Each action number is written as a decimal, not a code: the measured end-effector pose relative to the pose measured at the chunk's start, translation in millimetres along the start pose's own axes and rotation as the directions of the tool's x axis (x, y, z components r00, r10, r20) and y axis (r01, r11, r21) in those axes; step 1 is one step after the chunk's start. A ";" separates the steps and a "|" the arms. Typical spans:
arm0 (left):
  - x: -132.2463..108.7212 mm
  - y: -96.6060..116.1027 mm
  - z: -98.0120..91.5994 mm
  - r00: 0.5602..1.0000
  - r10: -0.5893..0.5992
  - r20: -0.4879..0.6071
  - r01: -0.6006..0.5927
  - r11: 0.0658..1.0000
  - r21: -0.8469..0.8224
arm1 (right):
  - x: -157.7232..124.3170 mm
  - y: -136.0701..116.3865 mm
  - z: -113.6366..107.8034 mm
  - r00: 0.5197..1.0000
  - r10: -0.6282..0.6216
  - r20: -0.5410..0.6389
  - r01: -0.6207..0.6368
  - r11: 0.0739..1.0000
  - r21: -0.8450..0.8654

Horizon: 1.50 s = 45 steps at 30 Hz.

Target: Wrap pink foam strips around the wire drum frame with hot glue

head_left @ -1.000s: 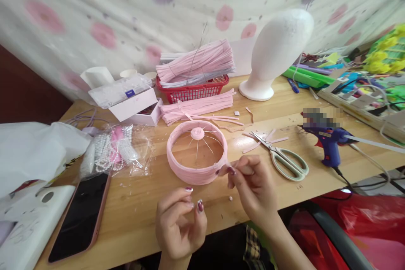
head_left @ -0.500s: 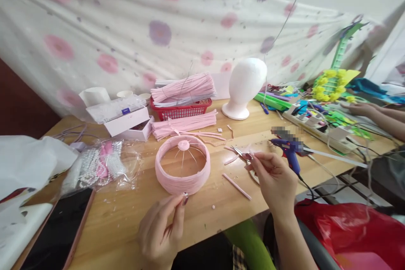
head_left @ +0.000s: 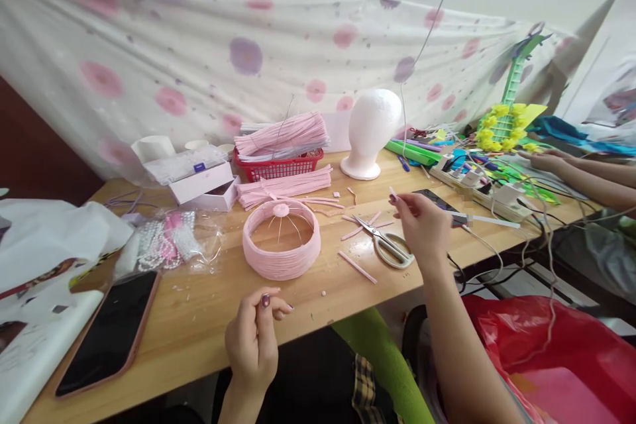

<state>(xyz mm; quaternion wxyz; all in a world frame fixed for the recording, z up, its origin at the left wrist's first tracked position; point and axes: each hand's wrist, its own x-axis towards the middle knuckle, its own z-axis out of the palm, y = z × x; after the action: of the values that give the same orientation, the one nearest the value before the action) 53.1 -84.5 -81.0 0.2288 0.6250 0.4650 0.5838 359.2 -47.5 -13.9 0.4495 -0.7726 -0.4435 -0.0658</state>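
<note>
My right hand [head_left: 424,225] is raised above the table with thumb and forefinger pinched. A small pale piece [head_left: 392,191] shows at the fingertips; its kind is unclear. My left hand [head_left: 256,331] hovers at the table's front edge, fingers loosely bent, with nothing visible in it. Just beyond it stands a round pink band [head_left: 281,255], wrapped in fuzzy pink stems, with thin wires running to a small pink disc. Scissors [head_left: 385,242] lie partly spread left of my right wrist, near cut pink stems [head_left: 358,267]. A white glue stick [head_left: 494,220] shows behind my right hand, which hides the glue gun's body.
Bundled pink stems [head_left: 283,187] lie before a red basket [head_left: 283,167]. A white foam head [head_left: 372,132] stands behind. Beaded strings in a plastic bag [head_left: 171,242] and a phone [head_left: 112,331] are left. A power strip [head_left: 479,192] and another person's arms [head_left: 581,169] are right.
My right hand has lifted away from the scissors, now uncovered, and hides the glue gun. My left hand has drawn back from the pink band, its pinch loosened. The view has shifted slightly.
</note>
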 end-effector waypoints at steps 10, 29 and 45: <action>3.4 4.2 -7.8 0.995 -0.076 0.066 0.074 0.996 0.043 | 2.0 18.7 4.3 0.972 0.032 0.234 -0.009 0.995 -0.097; 57.0 45.5 33.2 0.909 0.033 0.415 -0.014 0.999 -0.050 | 22.5 -25.3 -10.1 0.805 -0.191 0.562 -0.276 0.719 0.638; 70.3 66.0 71.6 0.821 -0.094 0.563 0.252 0.945 -0.210 | -10.0 -58.9 -23.7 0.663 -0.181 0.726 -0.513 0.596 0.617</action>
<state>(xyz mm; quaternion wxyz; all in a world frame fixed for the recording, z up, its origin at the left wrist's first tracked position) 133.3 -37.0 -5.2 0.4887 0.6819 0.3501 0.4168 316.4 -59.7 32.4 0.5281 -0.4939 -0.4822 0.4947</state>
